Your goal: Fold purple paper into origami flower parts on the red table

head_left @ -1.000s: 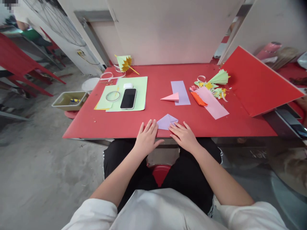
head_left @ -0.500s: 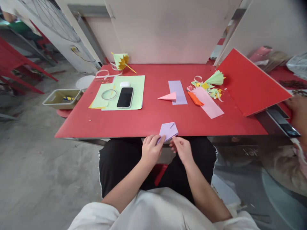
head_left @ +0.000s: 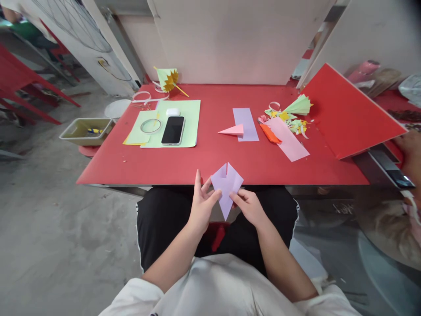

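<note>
A folded sheet of purple paper (head_left: 226,186), kite-shaped with a slit at its top and a point at the bottom, is held up at the front edge of the red table (head_left: 158,169). My left hand (head_left: 204,202) grips its left side, thumb on the front face, with some fingers stretched up beside it. On the right side, my right hand (head_left: 249,202) pinches the paper, thumb in front and other fingers mostly hidden behind. Farther back lie a pink folded paper cone (head_left: 235,130) and a flat purple strip (head_left: 247,125) beneath it.
At left, a phone (head_left: 173,131), a white case (head_left: 173,112) and a tape roll (head_left: 150,126) rest on green paper. To the right are an orange cutter (head_left: 270,134), a pink strip (head_left: 291,142) and paper scraps (head_left: 297,126). A red board (head_left: 351,116) leans at far right.
The purple paper has been lifted off the table edge and turned from a folded-over shape to a kite with its point down. Both hands now hold its sides.
</note>
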Demonstrator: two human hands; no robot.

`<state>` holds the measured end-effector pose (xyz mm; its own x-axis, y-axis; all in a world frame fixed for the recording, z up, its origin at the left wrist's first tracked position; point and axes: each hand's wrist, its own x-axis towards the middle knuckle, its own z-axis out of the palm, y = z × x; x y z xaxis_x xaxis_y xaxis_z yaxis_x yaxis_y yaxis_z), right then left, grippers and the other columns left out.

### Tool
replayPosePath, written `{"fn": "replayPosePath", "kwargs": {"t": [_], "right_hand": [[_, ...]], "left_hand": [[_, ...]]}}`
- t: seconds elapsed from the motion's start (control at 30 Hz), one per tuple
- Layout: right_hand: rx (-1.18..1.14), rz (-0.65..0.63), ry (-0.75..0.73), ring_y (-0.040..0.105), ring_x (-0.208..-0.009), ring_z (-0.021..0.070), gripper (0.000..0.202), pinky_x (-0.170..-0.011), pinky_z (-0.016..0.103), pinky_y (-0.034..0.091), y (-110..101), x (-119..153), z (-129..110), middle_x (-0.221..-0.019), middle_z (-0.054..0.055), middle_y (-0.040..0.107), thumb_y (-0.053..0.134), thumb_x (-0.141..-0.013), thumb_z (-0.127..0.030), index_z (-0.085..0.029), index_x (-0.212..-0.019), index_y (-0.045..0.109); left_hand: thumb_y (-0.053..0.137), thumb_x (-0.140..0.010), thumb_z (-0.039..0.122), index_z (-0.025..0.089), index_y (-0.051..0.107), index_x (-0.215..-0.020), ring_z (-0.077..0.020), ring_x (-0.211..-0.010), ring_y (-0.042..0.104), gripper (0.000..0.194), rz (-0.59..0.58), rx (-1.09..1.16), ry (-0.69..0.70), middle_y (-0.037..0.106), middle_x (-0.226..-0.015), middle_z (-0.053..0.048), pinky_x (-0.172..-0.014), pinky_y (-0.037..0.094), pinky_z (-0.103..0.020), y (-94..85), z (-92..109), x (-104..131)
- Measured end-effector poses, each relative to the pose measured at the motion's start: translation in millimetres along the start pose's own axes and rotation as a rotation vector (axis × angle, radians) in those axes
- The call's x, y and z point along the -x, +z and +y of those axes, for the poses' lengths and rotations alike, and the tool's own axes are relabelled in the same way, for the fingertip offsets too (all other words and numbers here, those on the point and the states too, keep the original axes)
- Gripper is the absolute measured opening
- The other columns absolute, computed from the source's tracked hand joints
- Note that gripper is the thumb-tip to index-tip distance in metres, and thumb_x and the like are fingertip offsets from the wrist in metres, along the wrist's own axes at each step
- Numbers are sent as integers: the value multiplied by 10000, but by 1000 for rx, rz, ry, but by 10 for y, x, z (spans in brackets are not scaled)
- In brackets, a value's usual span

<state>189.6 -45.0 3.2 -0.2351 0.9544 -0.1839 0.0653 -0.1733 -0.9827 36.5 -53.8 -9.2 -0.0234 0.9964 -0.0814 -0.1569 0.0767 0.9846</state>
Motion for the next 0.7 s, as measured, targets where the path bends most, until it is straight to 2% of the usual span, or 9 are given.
{"fn": "replayPosePath", "kwargs": {"t": [0.07,0.17,0.3,0.37,0.5,0.53,0.63,0.7], "right_hand": [[17,-40,7,569,-594,144,258,-585,275,476,20,10,-31,-654,-3,621,576,-773,-421,-176,-745,655],[29,-35,-6,560,-615,138,251,-600,263,464,33,-1,-62,-659,-4,610,584,-771,-417,-176,-734,646],[51,172,-46,508,-544,118,286,-517,233,417,25,-50,-114,-601,-20,562,563,-779,-456,-185,-696,603],[107,244,-106,522,-572,123,269,-536,233,426,13,-93,-157,-632,-15,576,548,-795,-446,-194,-721,605],[167,268,-271,579,-681,143,199,-609,253,484,-18,-279,-288,-740,7,615,555,-802,-400,-218,-847,622],[135,272,-310,591,-695,144,221,-608,257,501,-25,-353,-338,-787,11,622,579,-785,-394,-232,-931,613],[21,253,-424,609,-649,121,499,-556,263,539,-47,-632,-563,-970,24,609,659,-721,-364,-296,-1187,494],[0,240,-525,606,-602,98,484,-542,262,552,-70,-833,-780,-1021,22,598,658,-729,-330,-313,-1183,492]], "left_hand": [[629,-794,292,340,-72,-1421,-180,-947,644,942,26,117,-21,571,-1216,-125,-761,534,-305,23,78,-22],[682,-741,232,306,-19,-1432,-156,-832,667,987,66,220,-60,673,-966,-57,-733,536,-290,55,192,-28],[693,-715,196,298,10,-1438,-114,-713,656,999,41,133,-40,672,-811,10,-691,535,-254,72,303,-34],[690,-706,175,312,-15,-1435,-94,-702,642,1023,29,29,28,657,-782,38,-691,527,-233,65,348,-71],[650,-744,197,299,-125,-1423,-97,-668,620,1035,40,-211,236,642,-766,37,-678,531,-242,28,488,-281],[646,-751,211,292,-144,-1420,-111,-691,626,1038,41,-250,291,650,-802,16,-684,537,-256,21,548,-365],[629,-775,253,276,-181,-1413,-147,-764,643,1031,80,-297,448,651,-937,-43,-686,549,-272,23,811,-672],[612,-792,275,281,-186,-1407,-149,-784,644,1007,116,-308,551,631,-1004,-59,-671,548,-260,41,1026,-892]]}}
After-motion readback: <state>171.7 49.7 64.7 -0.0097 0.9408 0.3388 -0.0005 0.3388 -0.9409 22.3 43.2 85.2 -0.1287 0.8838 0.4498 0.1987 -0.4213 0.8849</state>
